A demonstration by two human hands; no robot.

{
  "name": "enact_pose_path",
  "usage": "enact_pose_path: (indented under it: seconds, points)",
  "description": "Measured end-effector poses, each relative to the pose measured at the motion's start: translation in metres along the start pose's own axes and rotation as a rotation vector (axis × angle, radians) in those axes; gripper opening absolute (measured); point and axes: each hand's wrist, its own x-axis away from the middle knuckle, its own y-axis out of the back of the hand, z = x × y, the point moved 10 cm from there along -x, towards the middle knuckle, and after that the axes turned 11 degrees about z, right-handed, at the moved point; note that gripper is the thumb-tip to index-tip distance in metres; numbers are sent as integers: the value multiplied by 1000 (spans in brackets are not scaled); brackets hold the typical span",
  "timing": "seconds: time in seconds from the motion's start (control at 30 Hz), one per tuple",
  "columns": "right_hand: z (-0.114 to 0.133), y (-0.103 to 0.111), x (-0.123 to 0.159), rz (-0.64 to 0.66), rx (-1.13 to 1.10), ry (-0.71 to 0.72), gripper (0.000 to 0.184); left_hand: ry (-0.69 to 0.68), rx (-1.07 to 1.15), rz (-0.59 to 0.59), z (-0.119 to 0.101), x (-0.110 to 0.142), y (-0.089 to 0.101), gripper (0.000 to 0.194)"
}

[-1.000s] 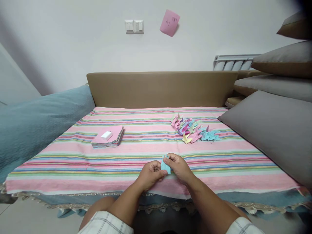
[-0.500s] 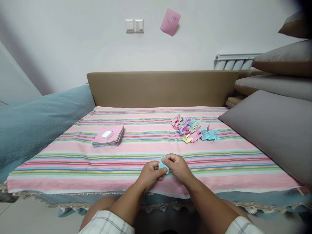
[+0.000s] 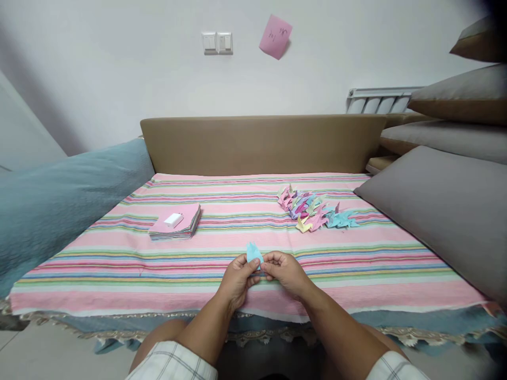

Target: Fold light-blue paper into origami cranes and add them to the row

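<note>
A small piece of folded light-blue paper (image 3: 254, 253) is pinched in my left hand (image 3: 238, 279), the thumb lying across its front. Its pointed tips stick up above the fingers. My right hand (image 3: 285, 272) is closed, with thumb and fingertips pinching the paper's lower right edge. Both hands are held above the front part of the striped cloth (image 3: 158, 269). Beyond them to the right lies a heap of folded paper cranes (image 3: 304, 208) in pink, purple, yellow and blue.
On the left, a stack of square paper (image 3: 186, 224) bears a white block-shaped object (image 3: 173, 219). Grey cushions (image 3: 447, 211) pile up at the right. A brown backrest (image 3: 261, 145) runs along the wall, where a pink note (image 3: 275, 37) hangs beside switches (image 3: 217, 43).
The folded blue paper has shifted left and up, and now stands with its tips upward. My right fingers moved from its top to its lower right edge.
</note>
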Motion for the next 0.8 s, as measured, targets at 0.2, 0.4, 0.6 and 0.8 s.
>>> enact_pose_path:
  seconds: [0.2, 0.4, 0.6, 0.8]
  points:
    - [3, -6, 1, 35, -15, 20, 35, 19, 123, 54, 1, -1, -6, 34]
    - [3, -4, 2, 27, -172, 50, 35, 18, 177, 94, -1, 0, -11, 35]
    - [1, -7, 1, 57, -213, 53, 34, 47, 193, 148, 1, 2, -18, 36]
    - [-3, -11, 1, 66, -302, 6, 38, 61, 185, 199, 2, 2, -22, 38]
